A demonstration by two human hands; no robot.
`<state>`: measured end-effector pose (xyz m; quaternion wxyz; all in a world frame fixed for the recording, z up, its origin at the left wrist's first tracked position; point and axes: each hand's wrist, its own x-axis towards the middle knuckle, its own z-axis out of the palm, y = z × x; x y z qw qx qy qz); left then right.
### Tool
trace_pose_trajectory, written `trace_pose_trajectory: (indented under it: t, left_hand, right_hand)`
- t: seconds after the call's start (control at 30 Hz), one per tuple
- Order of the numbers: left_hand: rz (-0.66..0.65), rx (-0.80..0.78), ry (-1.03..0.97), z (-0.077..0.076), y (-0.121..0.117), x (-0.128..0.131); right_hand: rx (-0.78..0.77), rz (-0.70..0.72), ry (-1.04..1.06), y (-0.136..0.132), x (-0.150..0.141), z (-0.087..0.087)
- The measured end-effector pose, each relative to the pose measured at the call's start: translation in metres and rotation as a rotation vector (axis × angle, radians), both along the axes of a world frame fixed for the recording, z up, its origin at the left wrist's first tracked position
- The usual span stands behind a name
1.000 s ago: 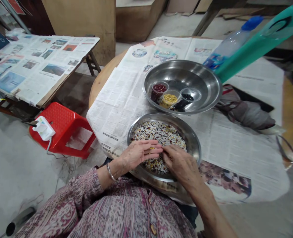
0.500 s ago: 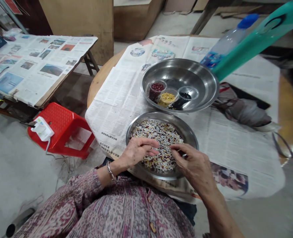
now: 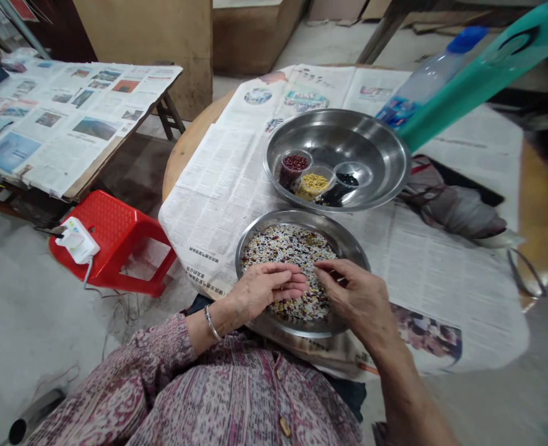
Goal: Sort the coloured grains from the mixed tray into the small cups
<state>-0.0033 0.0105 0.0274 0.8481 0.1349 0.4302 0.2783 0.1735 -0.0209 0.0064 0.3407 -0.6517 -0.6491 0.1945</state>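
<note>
A shallow steel bowl (image 3: 360, 254) holds a mix of white grains (image 3: 296, 241) with dark red, yellow and black bits. Over its near left part, my left hand (image 3: 267, 288) is held palm up, fingers stretched and thumb lying across; no beans show in it now. My right hand (image 3: 352, 288) is over the bowl's right side, thumb and forefinger brought together in a pinch; whatever is between the tips is too small to make out. Behind, a larger steel basin (image 3: 385, 167) contains clear cups of red beans (image 3: 296, 163), yellow beans (image 3: 314, 183) and black beans (image 3: 347, 179).
Newspaper (image 3: 208, 186) covers the round table. A water bottle (image 3: 431, 80), a teal long-shaped object (image 3: 478, 80) and a grey plastic bag (image 3: 469, 210) are at the right. A red stool (image 3: 116, 229) carrying a white power strip (image 3: 79, 238) stands left, near another newspaper-covered table (image 3: 83, 124).
My right hand drew away from my left fingers to the right, then moved slightly back. My left hand turned, and the yellow beans seen on its fingers earlier no longer show.
</note>
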Motion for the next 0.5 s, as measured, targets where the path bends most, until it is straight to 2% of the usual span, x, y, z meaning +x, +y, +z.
trace_pose_trajectory:
  t: [0.13,0.23,0.3,0.4,0.5]
  left_hand:
    - [0.094,0.003,-0.004,-0.003,0.0,-0.005]
    - [0.115,0.013,-0.014,-0.005,0.002,-0.008]
    - [0.116,0.01,-0.022,-0.006,0.002,-0.01]
    - [0.113,-0.003,-0.023,-0.005,0.003,-0.01]
    - [0.107,-0.018,-0.024,-0.006,0.003,-0.007]
  right_hand:
    - [0.022,0.126,-0.279,0.01,-0.004,-0.016]
    - [-0.002,0.163,-0.453,0.012,-0.012,-0.019]
    - [0.011,0.153,-0.462,0.012,-0.013,-0.017]
    - [0.037,0.092,-0.349,0.007,-0.005,-0.012]
    - [-0.028,-0.019,-0.32,-0.002,0.008,-0.006]
